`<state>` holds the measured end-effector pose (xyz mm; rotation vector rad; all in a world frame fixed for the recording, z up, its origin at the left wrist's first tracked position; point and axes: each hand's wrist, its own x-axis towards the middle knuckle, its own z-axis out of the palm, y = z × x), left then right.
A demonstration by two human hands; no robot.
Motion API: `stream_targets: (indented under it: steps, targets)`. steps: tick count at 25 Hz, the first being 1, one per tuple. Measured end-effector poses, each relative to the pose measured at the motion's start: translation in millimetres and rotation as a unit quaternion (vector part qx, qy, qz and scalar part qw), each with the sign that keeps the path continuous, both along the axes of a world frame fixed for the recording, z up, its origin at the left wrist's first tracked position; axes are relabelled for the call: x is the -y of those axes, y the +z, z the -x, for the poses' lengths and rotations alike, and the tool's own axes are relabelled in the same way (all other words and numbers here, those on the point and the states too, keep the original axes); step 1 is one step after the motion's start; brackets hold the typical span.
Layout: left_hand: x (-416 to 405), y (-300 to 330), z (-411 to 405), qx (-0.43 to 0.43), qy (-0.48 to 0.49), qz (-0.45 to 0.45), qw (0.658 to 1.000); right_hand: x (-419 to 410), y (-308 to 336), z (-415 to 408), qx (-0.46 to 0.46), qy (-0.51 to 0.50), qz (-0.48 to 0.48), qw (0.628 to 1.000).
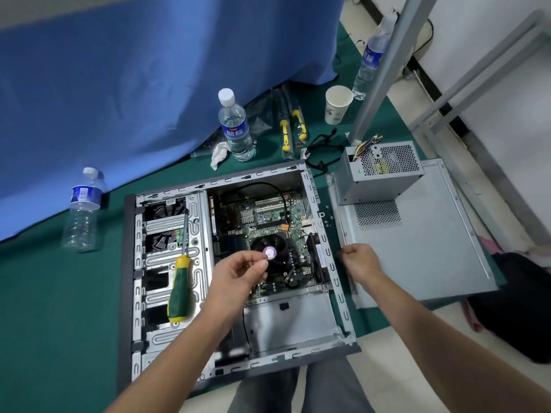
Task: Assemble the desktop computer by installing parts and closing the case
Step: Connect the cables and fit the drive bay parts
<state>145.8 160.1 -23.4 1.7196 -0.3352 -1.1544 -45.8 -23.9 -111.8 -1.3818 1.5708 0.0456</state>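
— Computer case [334, 320]: where is it?
— Open on its side on the green mat [59, 293], motherboard [268, 216] exposed.
— Hands?
— Left hand [238, 274] is curled above the fan; right hand [359, 260] pinches the side panel [417, 248] edge.

You get bright, even, diffuse light with only soft shadows. Mild glare shows on the silver stamped-metal drive cage [167, 231]. Wide-angle distortion curves the grey metal frame post [384, 70] and the edges, where detail goes soft.
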Motion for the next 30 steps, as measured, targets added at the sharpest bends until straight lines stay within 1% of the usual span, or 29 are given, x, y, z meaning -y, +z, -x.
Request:
stream_targets:
  steps: [2, 5, 9, 10, 11, 13, 14, 16, 20, 23, 25, 27, 30]
  targets:
    - [5, -8, 4, -0.009, 0.005, 0.000, 1.000, 6, -9, -13, -0.040, 0.058, 0.029, 0.997]
    - [18, -18, 12, -0.024, 0.023, 0.001, 0.999, 13, -20, -28, -0.083, 0.092, 0.083, 0.989]
    - [31, -26, 19, -0.038, 0.036, 0.001, 0.999, 13, -31, -38, -0.109, 0.129, 0.092, 0.981]
    - [33, -27, 19, -0.041, 0.037, 0.000, 0.998, 12, -30, -39, -0.128, 0.147, 0.107, 0.975]
    - [35, -28, 19, -0.046, 0.040, 0.000, 0.998, 14, -28, -39, -0.122, 0.150, 0.107, 0.975]
    - [38, -31, 18, -0.057, 0.046, 0.003, 0.997, 16, -21, -34, -0.101, 0.165, 0.076, 0.978]
    - [39, -31, 17, -0.061, 0.047, 0.004, 0.997, 17, -18, -31, -0.101, 0.177, 0.082, 0.976]
    - [42, -31, 16, -0.069, 0.048, 0.008, 0.996, 15, -3, -21, -0.055, 0.193, 0.075, 0.977]
    - [47, -24, 20, -0.093, 0.035, 0.035, 0.994, 10, 26, 1, 0.045, 0.181, 0.033, 0.982]
    - [50, -9, 23, -0.125, 0.017, 0.069, 0.990, 5, 59, 8, 0.144, 0.125, -0.005, 0.982]
    - [52, 2, 22, -0.162, 0.013, 0.090, 0.983, 0, 81, 11, 0.209, 0.097, -0.003, 0.973]
    - [52, 11, 20, -0.198, 0.010, 0.107, 0.974, -9, 100, 11, 0.252, 0.112, -0.001, 0.961]
    - [49, 22, 16, -0.226, -0.003, 0.129, 0.966, -20, 125, 4, 0.291, 0.153, -0.007, 0.944]
